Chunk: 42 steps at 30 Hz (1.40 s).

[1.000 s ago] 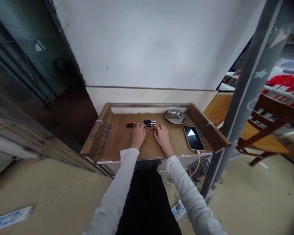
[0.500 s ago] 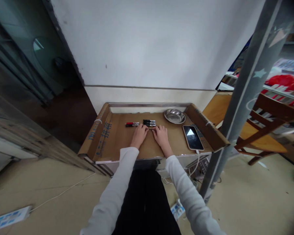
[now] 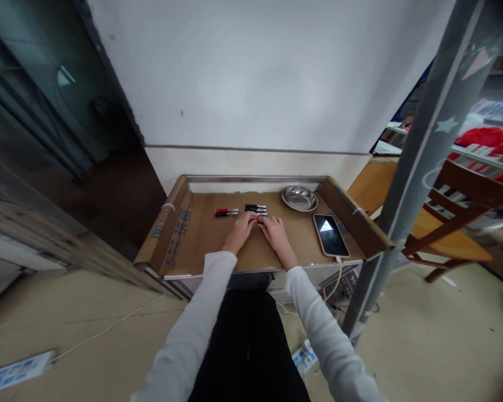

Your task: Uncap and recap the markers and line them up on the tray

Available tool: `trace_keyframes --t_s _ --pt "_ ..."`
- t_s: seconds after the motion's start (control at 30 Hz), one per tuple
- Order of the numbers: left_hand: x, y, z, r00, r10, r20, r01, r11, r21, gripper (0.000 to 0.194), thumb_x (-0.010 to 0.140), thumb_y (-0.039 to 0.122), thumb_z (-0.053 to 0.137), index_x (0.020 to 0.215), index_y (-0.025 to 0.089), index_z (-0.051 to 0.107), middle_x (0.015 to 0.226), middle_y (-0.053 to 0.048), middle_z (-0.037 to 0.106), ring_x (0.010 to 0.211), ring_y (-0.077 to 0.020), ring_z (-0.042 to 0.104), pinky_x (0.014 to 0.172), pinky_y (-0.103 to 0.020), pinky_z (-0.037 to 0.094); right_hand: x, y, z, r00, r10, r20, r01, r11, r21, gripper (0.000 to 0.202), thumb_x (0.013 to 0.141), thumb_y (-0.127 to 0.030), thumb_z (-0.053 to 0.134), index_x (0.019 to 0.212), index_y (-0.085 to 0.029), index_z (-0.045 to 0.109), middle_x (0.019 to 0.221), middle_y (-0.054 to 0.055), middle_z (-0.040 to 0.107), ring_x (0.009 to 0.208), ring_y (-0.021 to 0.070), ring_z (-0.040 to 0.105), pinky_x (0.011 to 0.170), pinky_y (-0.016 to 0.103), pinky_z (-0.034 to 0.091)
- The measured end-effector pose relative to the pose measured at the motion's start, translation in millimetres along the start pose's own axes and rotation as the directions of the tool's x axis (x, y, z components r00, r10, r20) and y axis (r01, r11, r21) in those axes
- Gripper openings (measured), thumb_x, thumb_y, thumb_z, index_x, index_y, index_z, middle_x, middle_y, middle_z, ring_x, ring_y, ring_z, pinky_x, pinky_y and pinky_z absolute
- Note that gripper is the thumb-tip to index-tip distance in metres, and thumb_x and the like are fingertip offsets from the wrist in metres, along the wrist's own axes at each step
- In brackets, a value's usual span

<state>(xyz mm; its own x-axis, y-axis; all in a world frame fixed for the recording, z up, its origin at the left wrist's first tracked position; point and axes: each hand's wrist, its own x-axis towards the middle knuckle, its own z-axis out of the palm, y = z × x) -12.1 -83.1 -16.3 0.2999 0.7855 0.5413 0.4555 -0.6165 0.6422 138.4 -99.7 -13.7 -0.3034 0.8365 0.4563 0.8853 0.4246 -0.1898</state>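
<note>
My left hand (image 3: 242,230) and my right hand (image 3: 273,230) meet at the fingertips over the front middle of the cardboard-lined tray (image 3: 209,240). Both are closed in a pinch on a thin black strand, now almost wholly hidden by the fingers. Just beyond the fingertips several black markers (image 3: 255,208) lie side by side, their near ends close to my fingers. To the left, a red marker (image 3: 221,211) rests against a black marker (image 3: 224,214).
A round steel dish (image 3: 299,199) sits at the tray's back right. In front of it lies a phone (image 3: 331,235) with a white cable (image 3: 338,273) hanging over the edge. Cardboard side walls (image 3: 161,223) rise left and right. A metal post (image 3: 414,145) and a wooden chair (image 3: 448,223) stand at right.
My hands have come together, closing the small gap across which the black strand was stretched. They sit slightly closer to the black markers. The markers, dish and phone have not moved.
</note>
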Motion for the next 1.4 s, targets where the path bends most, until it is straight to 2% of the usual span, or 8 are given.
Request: trace_keyframes --t_s 0.13,0.33,0.63,0.83,0.97,1.13,1.2,1.4 --pt "0 2 0.2 0.999 0.013 0.032 -0.015 0.996 0.083 0.027 0.09 0.014 0.034 0.112 0.02 0.048 0.108 -0.005 0.06 0.102 -0.0137 0.057 0.092 -0.03 0.045 -1 -1 -1 0.998 0.049 -0.025 -0.05 0.997 -0.055 0.023 0.092 -0.03 0.039 0.101 -0.023 0.059 0.094 0.006 0.065 0.088 0.0208 0.051 0.076 0.032 0.028" --pt "0 -2 5.6 0.992 0.05 0.119 -0.088 0.935 0.344 0.046 0.086 0.009 0.035 0.131 0.015 0.038 0.135 -0.01 0.044 0.129 -0.0191 0.035 0.107 -0.038 0.029 -6 2 -4 0.963 0.232 -0.139 -0.242 0.968 -0.06 0.025 0.092 -0.027 0.039 0.102 -0.022 0.061 0.092 0.008 0.063 0.087 0.0207 0.049 0.076 0.032 0.027" --pt "-2 4 0.1 0.987 0.046 0.157 -0.115 0.876 0.468 0.023 0.086 0.038 0.049 0.096 0.021 0.062 0.1 -0.005 0.059 0.099 -0.0211 0.05 0.088 -0.037 0.037 -13 5 -4 0.849 0.472 -0.24 -0.507 0.854 -0.115 0.026 0.091 -0.027 0.038 0.098 -0.021 0.062 0.09 0.009 0.062 0.085 0.0226 0.048 0.075 0.033 0.025" --pt "-2 1 -1.3 0.998 0.011 0.059 -0.037 0.891 0.452 0.021 0.088 0.034 0.046 0.095 0.018 0.06 0.094 -0.005 0.062 0.091 -0.019 0.053 0.085 -0.033 0.038 -10 1 -7 0.96 0.233 -0.153 -0.245 0.968 -0.064 0.026 0.091 -0.025 0.038 0.098 -0.02 0.063 0.091 0.008 0.065 0.088 0.0209 0.051 0.083 0.034 0.028" --pt "-1 3 -2.8 0.999 0.03 0.041 -0.044 0.911 0.411 0.021 0.089 0.032 0.045 0.097 0.018 0.059 0.097 -0.006 0.063 0.092 -0.019 0.054 0.086 -0.033 0.038 -8 -2 -8 0.979 0.161 -0.121 -0.154 0.986 0.061 0.031 0.091 -0.023 0.034 0.111 -0.019 0.057 0.099 0.009 0.065 0.09 0.0212 0.054 0.084 0.035 0.034" --pt "-5 11 -11.0 0.998 0.004 -0.068 0.023 0.922 0.387 0.023 0.09 0.03 0.044 0.104 0.022 0.059 0.101 -0.005 0.065 0.095 -0.019 0.054 0.086 -0.032 0.037 -5 -11 -11 0.991 -0.085 -0.105 0.11 0.96 0.259 0.066 0.084 -0.013 0.033 0.144 -0.011 0.006 0.139 0.011 0.041 0.121 0.0198 0.042 0.095 0.035 0.037" --pt "-10 12 -15.7 0.984 -0.064 -0.169 0.13 0.898 0.42 0.024 0.089 0.032 0.044 0.106 0.025 0.06 0.102 -0.004 0.065 0.096 -0.021 0.052 0.084 -0.034 0.036 -4 -12 -10 0.988 -0.104 -0.11 0.13 0.957 0.26 0.07 0.082 -0.011 0.032 0.144 -0.011 -0.001 0.141 0.011 0.037 0.123 0.0189 0.039 0.098 0.035 0.037" --pt "-25 4 -19.4 0.866 -0.325 -0.381 0.484 0.741 0.466 0.02 0.086 0.028 0.05 0.099 0.024 0.065 0.098 -0.009 0.062 0.093 -0.0265 0.048 0.08 -0.041 0.039 5 0 -2 0.984 0.141 -0.112 -0.138 0.99 0.03 0.045 0.082 -0.012 0.037 0.126 -0.014 0.046 0.126 0.012 0.05 0.111 0.0244 0.044 0.093 0.038 0.037"
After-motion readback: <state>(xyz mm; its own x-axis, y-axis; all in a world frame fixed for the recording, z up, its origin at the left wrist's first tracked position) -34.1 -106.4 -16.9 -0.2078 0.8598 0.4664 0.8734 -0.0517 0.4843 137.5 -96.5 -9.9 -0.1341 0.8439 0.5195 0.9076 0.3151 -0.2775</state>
